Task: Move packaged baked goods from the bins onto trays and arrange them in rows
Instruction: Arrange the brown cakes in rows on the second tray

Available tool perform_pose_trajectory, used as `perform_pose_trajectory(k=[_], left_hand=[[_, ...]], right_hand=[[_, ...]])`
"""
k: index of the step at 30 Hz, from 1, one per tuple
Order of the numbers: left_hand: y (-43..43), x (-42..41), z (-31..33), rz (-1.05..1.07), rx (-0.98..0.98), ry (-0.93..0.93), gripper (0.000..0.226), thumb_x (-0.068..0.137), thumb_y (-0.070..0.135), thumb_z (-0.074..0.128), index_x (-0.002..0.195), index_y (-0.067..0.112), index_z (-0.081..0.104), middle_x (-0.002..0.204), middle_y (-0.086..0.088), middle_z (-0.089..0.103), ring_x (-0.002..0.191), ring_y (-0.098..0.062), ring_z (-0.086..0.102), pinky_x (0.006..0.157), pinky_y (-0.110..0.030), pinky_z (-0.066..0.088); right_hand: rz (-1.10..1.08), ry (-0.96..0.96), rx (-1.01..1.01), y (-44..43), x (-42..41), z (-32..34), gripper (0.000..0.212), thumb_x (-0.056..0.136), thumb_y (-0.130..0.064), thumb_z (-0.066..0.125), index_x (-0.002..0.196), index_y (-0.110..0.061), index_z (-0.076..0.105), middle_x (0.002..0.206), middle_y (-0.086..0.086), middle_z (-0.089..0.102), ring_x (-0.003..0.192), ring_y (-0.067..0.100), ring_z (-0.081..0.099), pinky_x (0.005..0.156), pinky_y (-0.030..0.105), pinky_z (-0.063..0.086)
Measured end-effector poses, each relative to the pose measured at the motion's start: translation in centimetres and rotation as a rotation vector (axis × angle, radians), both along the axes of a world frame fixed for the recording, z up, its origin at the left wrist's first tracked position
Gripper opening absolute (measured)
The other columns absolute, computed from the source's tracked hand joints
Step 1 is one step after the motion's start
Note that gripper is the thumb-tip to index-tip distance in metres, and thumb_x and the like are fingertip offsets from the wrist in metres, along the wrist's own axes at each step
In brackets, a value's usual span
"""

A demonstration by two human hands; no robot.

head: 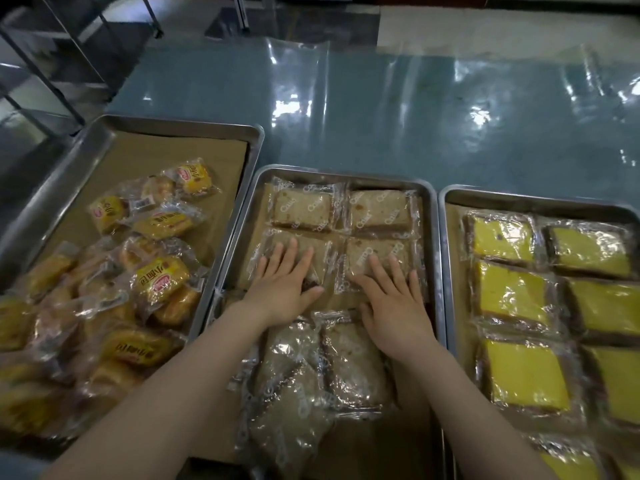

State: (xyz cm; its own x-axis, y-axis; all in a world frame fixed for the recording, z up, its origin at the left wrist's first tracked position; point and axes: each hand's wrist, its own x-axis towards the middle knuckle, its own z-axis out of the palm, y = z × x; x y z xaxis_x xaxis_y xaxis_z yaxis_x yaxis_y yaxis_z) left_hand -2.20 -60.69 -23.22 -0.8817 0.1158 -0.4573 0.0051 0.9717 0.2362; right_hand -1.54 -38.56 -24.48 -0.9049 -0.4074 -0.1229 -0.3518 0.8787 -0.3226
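Observation:
A steel middle tray (346, 177) holds clear-wrapped brown cake slices. Two slices (303, 209) (379, 211) lie side by side in its far row. In the second row, my left hand (284, 284) presses flat on the left slice (277, 242). My right hand (389, 306) lies flat on the right slice (367, 252). All fingers are straight and spread. Closer to me, a loose pile of the same wrapped slices (311, 372) lies unsorted under my wrists.
The left tray (114, 126) holds a heap of yellow-wrapped small breads (159, 280) on brown paper. The right tray (540, 202) carries yellow cake slices (512, 297) set in two columns. Behind the trays stretches a blue table (415, 109) under glossy plastic film; metal racks (52, 57) stand far left.

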Motion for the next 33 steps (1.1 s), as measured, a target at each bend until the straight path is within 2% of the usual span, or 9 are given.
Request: perform_pose_trajectory(k=[8, 12, 14, 16, 19, 23, 27, 29, 33], left_hand=[[-0.6, 2.0, 1.2, 0.135, 0.290, 0.190, 0.068, 0.095, 0.049, 0.035, 0.146, 0.040, -0.009, 0.154, 0.014, -0.018, 0.141, -0.008, -0.015, 0.112, -0.036, 0.000], [-2.3, 7.6, 0.9, 0.103, 0.152, 0.242, 0.064, 0.094, 0.053, 0.032, 0.145, 0.037, -0.003, 0.156, 0.009, -0.011, 0.140, -0.007, -0.016, 0.113, -0.031, -0.010], [-2.0, 10.4, 0.4, 0.058, 0.016, 0.201, 0.070, 0.088, 0.065, 0.019, 0.144, 0.036, -0.010, 0.153, 0.005, -0.021, 0.138, -0.010, -0.026, 0.111, -0.033, -0.018], [-1.5, 12.4, -0.2, 0.061, -0.005, 0.186, 0.079, 0.077, 0.075, 0.004, 0.143, 0.036, -0.016, 0.150, 0.005, -0.027, 0.137, -0.012, -0.031, 0.111, -0.036, -0.020], [-1.5, 12.7, -0.7, 0.069, 0.021, 0.219, 0.087, 0.075, 0.077, 0.005, 0.147, 0.032, -0.010, 0.150, 0.005, -0.026, 0.137, -0.013, -0.030, 0.111, -0.036, -0.020], [-1.3, 13.1, -0.9, 0.054, 0.036, 0.212, 0.081, 0.084, 0.070, 0.025, 0.150, 0.031, -0.002, 0.152, 0.006, -0.023, 0.138, -0.012, -0.026, 0.111, -0.035, -0.019], [-1.4, 13.2, -0.9, 0.058, 0.062, 0.261, 0.079, 0.086, 0.068, 0.027, 0.150, 0.031, 0.000, 0.156, 0.004, -0.016, 0.138, -0.012, -0.025, 0.111, -0.035, -0.019], [-1.4, 13.3, -0.9, 0.057, 0.072, 0.273, 0.078, 0.087, 0.067, 0.028, 0.150, 0.031, 0.001, 0.157, 0.003, -0.015, 0.138, -0.012, -0.025, 0.111, -0.036, -0.018], [-1.3, 13.7, -0.9, 0.063, 0.107, 0.285, 0.074, 0.089, 0.063, 0.033, 0.150, 0.030, 0.009, 0.158, 0.002, -0.010, 0.138, -0.010, -0.023, 0.112, -0.035, -0.016]], right_hand=[[-0.034, 0.002, -0.093, 0.3, 0.9, 0.7, 0.047, 0.096, -0.037, 0.043, 0.142, -0.037, 0.031, 0.159, -0.005, 0.006, 0.145, 0.020, -0.014, 0.116, 0.048, -0.008], [-0.117, 0.105, -0.181, 0.1, 4.3, 1.9, 0.048, 0.090, -0.042, 0.052, 0.134, -0.023, 0.048, 0.139, -0.002, 0.046, 0.135, 0.022, 0.032, 0.113, 0.040, 0.025], [-0.132, -0.005, -0.144, -0.7, 6.5, 2.1, 0.057, 0.086, -0.056, 0.048, 0.136, -0.028, 0.044, 0.138, -0.005, 0.045, 0.130, 0.018, 0.033, 0.109, 0.039, 0.030], [-0.100, -0.118, -0.136, -1.6, 8.5, 1.6, 0.065, 0.086, -0.061, 0.046, 0.143, -0.036, 0.032, 0.151, -0.012, 0.027, 0.140, 0.017, 0.018, 0.114, 0.042, 0.022], [-0.026, -0.132, -0.108, -1.2, 9.1, 1.5, 0.060, 0.091, -0.036, 0.054, 0.144, -0.044, 0.027, 0.157, -0.017, 0.005, 0.146, 0.016, -0.003, 0.118, 0.044, 0.002], [-0.092, 0.019, 0.017, 0.3, 10.0, 2.2, 0.062, 0.084, -0.010, 0.060, 0.136, -0.040, 0.046, 0.157, -0.004, 0.022, 0.144, 0.027, 0.012, 0.116, 0.049, 0.015], [-0.230, 0.038, 0.068, 0.1, 11.4, 2.4, 0.054, 0.085, -0.033, 0.062, 0.136, -0.032, 0.046, 0.148, -0.001, 0.037, 0.133, 0.026, 0.033, 0.107, 0.044, 0.031], [-0.150, 0.007, 0.106, -0.2, 11.6, 2.0, 0.053, 0.088, -0.039, 0.058, 0.139, -0.033, 0.042, 0.153, 0.000, 0.031, 0.138, 0.026, 0.028, 0.111, 0.044, 0.024], [-0.010, 0.019, 0.136, -0.2, 9.3, 1.9, 0.063, 0.091, -0.008, 0.049, 0.146, -0.034, 0.032, 0.159, -0.003, 0.015, 0.147, 0.020, 0.004, 0.117, 0.046, -0.003]])
